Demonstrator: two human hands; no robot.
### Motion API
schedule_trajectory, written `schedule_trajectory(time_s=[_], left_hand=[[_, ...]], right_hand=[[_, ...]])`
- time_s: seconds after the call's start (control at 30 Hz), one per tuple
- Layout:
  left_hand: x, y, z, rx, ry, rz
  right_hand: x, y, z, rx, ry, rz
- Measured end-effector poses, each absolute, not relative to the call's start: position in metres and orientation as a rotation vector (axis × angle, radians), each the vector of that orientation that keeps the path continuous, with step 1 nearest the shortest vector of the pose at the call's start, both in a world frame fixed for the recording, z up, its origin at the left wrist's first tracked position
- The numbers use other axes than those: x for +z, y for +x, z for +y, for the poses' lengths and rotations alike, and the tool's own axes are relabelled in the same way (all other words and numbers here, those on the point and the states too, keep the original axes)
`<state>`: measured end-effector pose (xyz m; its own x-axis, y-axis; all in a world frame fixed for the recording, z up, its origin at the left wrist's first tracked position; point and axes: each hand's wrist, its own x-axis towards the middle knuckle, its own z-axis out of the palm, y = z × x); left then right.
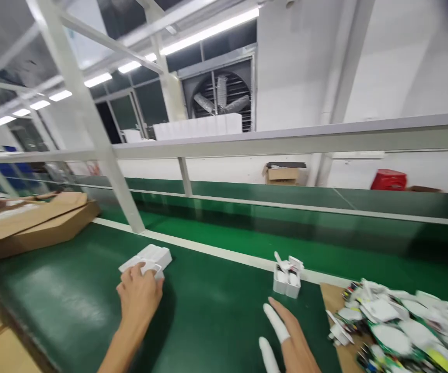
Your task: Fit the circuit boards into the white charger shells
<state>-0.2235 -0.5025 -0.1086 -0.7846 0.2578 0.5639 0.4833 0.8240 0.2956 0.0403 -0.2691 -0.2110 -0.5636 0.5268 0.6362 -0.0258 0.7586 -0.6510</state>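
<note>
On the green table, my left hand (140, 292) reaches over a small group of white boxes (154, 254), its fingers curled and closed on one of them. Those fingers partly cover the boxes. My right hand (291, 336) hovers near the front with nothing in it; its fingers are apart, and white finger covers sit on two of them. Just beyond it, apart from the fingertips, stands a small two-part white container (287, 286) with white pieces sticking out of its top.
A heap of white and green parts (394, 331) lies on cardboard at the right. An open carton (53, 228) rests at the far left. Behind a pale strip runs a green conveyor belt (227, 233). A slanted white post (95, 124) and a long shelf (286, 142) frame the bench.
</note>
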Motion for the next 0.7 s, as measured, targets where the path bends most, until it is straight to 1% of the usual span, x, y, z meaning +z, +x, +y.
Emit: schedule_trajectory(time_s=[0.07,0.13,0.2,0.3,0.4,0.47,0.53,0.7], left_hand=[[-0.118,-0.223,-0.484,-0.636,-0.692,-2.52],[-0.124,-0.214,-0.453,-0.726,-0.969,-2.537],[-0.126,-0.197,-0.419,-0.814,-1.289,-2.517],[-0.124,-0.17,-0.379,-0.854,-1.628,-2.43],[-0.127,-0.153,-0.357,-0.852,-1.789,-2.362],[-0.132,-0.146,-0.351,-0.893,-1.847,-2.379],[-0.136,-0.139,-0.349,-0.951,-1.895,-2.426],[-0.136,-0.126,-0.356,-1.034,-2.045,-2.447]], right_hand=[[-0.198,0.045,-0.267,0.796,-0.322,-2.064],[-0.184,0.05,-0.262,0.758,-0.268,-2.129],[-0.168,0.056,-0.252,0.652,-0.245,-2.261],[-0.145,0.071,-0.23,0.401,-0.253,-2.493],[-0.126,0.095,-0.194,0.141,-0.372,-2.73],[-0.117,0.111,-0.169,0.046,-0.538,-2.872],[-0.112,0.121,-0.149,0.019,-0.627,-2.937],[-0.104,0.117,-0.131,0.019,-0.675,-3.011]])
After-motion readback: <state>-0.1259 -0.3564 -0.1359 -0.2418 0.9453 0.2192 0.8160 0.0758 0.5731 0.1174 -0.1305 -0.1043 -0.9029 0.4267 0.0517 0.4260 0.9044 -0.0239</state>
